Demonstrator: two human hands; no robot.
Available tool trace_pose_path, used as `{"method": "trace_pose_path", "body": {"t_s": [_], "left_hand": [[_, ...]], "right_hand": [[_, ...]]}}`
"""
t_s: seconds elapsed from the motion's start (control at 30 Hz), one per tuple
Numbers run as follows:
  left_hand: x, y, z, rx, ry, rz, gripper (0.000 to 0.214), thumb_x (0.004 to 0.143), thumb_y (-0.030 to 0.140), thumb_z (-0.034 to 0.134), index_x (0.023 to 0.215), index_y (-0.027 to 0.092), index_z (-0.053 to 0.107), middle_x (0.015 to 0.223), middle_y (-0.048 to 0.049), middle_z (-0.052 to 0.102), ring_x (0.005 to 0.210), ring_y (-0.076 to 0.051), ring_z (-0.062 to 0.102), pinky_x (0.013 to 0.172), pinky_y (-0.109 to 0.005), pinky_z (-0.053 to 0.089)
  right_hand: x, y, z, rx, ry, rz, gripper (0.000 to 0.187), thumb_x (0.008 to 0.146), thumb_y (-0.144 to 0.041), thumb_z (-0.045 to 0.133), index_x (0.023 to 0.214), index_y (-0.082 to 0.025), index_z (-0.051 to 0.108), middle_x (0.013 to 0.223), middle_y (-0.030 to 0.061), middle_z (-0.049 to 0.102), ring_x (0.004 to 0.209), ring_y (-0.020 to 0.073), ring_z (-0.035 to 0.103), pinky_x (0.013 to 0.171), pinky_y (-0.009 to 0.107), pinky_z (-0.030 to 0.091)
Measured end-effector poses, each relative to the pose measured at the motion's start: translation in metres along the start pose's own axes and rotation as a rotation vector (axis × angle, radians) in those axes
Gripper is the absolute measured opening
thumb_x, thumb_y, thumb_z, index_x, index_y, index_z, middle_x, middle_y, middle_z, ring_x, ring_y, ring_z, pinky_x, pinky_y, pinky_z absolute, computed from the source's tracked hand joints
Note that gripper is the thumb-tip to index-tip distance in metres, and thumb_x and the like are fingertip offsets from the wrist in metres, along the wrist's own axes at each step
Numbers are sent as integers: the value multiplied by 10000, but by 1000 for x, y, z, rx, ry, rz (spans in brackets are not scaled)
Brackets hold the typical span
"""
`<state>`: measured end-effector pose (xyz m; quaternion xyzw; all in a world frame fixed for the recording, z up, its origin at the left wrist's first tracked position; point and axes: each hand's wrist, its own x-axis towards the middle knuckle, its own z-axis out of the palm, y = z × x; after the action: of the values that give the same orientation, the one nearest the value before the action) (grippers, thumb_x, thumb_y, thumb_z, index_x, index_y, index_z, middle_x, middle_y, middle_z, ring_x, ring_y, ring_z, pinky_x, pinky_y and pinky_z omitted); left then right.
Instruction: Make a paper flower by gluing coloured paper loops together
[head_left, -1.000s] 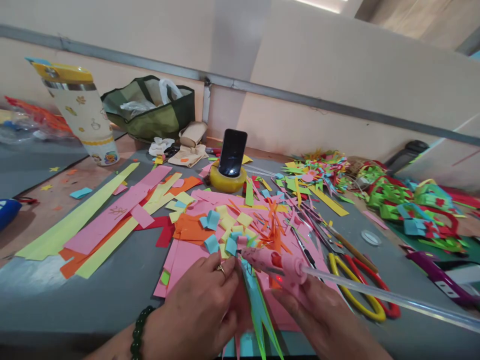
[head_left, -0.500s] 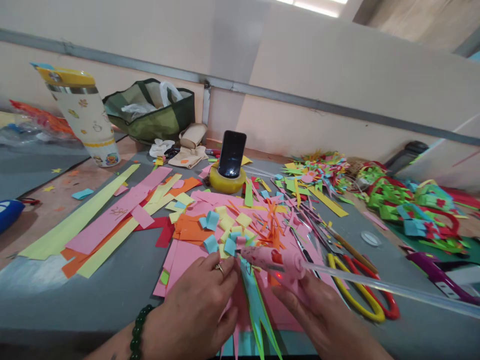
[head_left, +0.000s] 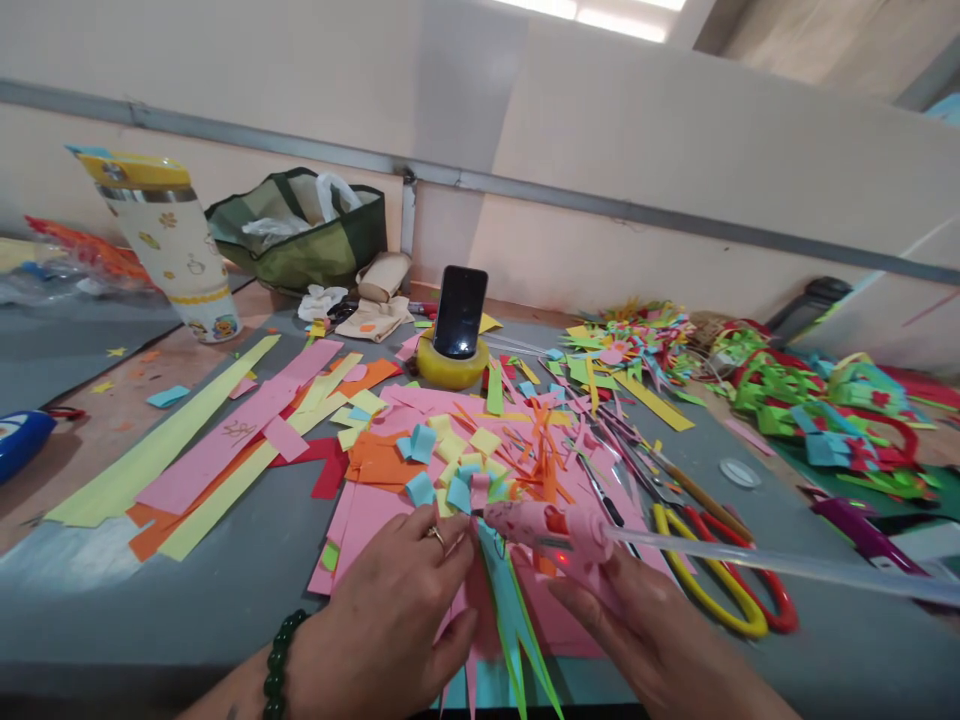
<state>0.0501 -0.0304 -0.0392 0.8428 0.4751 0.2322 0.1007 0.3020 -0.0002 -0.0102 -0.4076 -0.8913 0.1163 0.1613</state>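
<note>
My right hand [head_left: 649, 625] grips a pink hot glue gun [head_left: 559, 535], and a long clear glue stick [head_left: 720, 555] runs out of its back end. The gun's nozzle points left and meets a small curled blue paper piece [head_left: 459, 495]. The fingers of my left hand [head_left: 397, 600] are pinched at the lower edge of that piece, partly hiding it. Blue and green paper streamers [head_left: 514, 625] hang down between my hands. Beneath lie pink paper sheets [head_left: 360, 535], with yellow paper squares [head_left: 450, 443] and orange paper pieces [head_left: 379, 458] on top.
A phone [head_left: 460, 312] stands in a yellow tape roll [head_left: 450, 370]. Yellow-handled scissors [head_left: 709, 590] and red-handled scissors [head_left: 772, 590] lie to the right, near a purple glue gun [head_left: 859, 530]. Paper strips [head_left: 217, 440], a tumbler [head_left: 172, 245] and a green bag [head_left: 315, 250] are left.
The whole view has shifted slightly. Both hands, the glue gun and the paper piece keep nearly the same places relative to each other.
</note>
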Motion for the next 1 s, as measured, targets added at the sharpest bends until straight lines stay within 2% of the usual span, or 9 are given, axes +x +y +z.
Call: {"method": "trace_pose_path", "body": {"t_s": [0.17,0.3,0.4,0.57,0.7,0.77,0.83,0.9,1.0], "left_hand": [[1,0,0,0,7,4,389,828,237,505,1188,116,587,1188,-120,618,1063,-279,533,957,-445,476],[0,-1,2,-7,18,9,411,818,237,516,1204,108,574,1161,-119,622,1058,-274,532,966,-438,469],[0,-1,2,-7,14,13,414,816,241,520,1206,112,574,1160,-117,618,1053,-275,530,966,-439,467],[2,-1,0,1,14,9,418,826,240,510,1222,117,562,1169,-115,614,1043,-274,529,944,-445,478],[1,-1,0,5,7,6,391,820,243,515,1186,122,582,1148,-119,620,1019,-277,537,927,-455,487],[0,0,-1,16,-2,3,372,820,248,513,1163,129,596,1141,-121,626,1013,-280,546,917,-461,494],[0,0,-1,35,3,7,376,821,254,512,1165,130,598,1140,-123,632,1011,-282,556,906,-460,503],[0,0,0,67,28,25,386,824,258,510,1176,128,600,1139,-122,643,1008,-282,570,898,-453,512],[0,-3,3,146,104,82,385,820,253,514,1168,123,618,1119,-120,667,974,-276,603,853,-430,537]], "right_hand": [[8,-7,-3,9,2,45,304,860,-379,464,1031,-290,700,1019,75,713,1019,268,653,863,402,562],[7,-1,6,-23,37,44,321,866,-399,444,999,-282,711,1007,82,719,1005,278,655,870,439,545],[8,-3,5,-14,3,30,314,851,-422,473,1014,-286,705,1021,77,718,987,269,662,849,407,555],[17,-18,3,26,76,206,383,924,-454,386,1033,-226,674,960,93,716,911,245,684,790,382,584],[15,-21,0,59,65,160,421,862,-548,427,959,-243,700,991,97,716,954,276,671,820,428,567],[12,-21,-8,86,57,164,439,813,-604,448,868,-258,712,882,89,728,844,275,686,743,413,583],[9,-18,-20,111,79,241,437,820,-601,444,759,-250,697,717,71,707,664,242,669,609,361,580],[5,-11,-33,148,163,382,442,828,-592,448,703,-231,670,618,56,667,555,215,621,503,313,537],[-6,18,-57,120,456,680,449,769,-621,483,702,-216,665,556,51,623,519,214,582,443,296,463]]}}
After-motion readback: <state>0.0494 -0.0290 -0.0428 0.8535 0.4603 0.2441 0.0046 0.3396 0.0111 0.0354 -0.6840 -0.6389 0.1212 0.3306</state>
